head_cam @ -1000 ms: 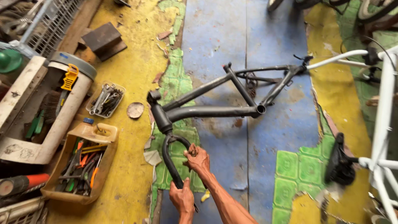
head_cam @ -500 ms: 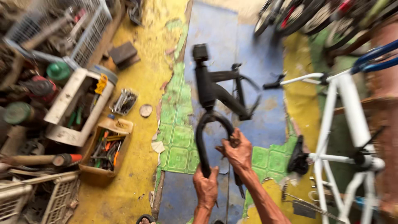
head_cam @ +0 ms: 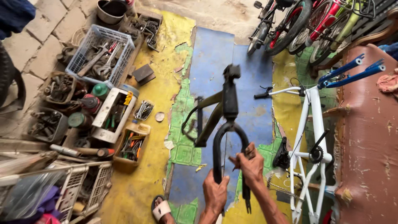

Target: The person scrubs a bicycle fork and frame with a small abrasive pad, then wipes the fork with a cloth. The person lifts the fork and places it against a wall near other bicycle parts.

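Hands (head_cam: 232, 178) grip fork (head_cam: 228, 141) — tool-filled crates (head_cam: 101, 54) nearby.

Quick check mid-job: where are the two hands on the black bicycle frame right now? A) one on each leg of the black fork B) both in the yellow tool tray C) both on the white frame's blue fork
A: the left hand grips one leg of the black fork and the right hand grips the other.

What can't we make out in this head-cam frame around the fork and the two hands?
- Head view: the left fork leg's tip is hidden behind the left hand and cut off near the bottom edge.
- The black bike frame points away from the camera, so its rear end can't be seen behind the head tube.
- How the right hand touches the fork: its palm side is hidden.
- Small parts in the blue crate: too small to tell.
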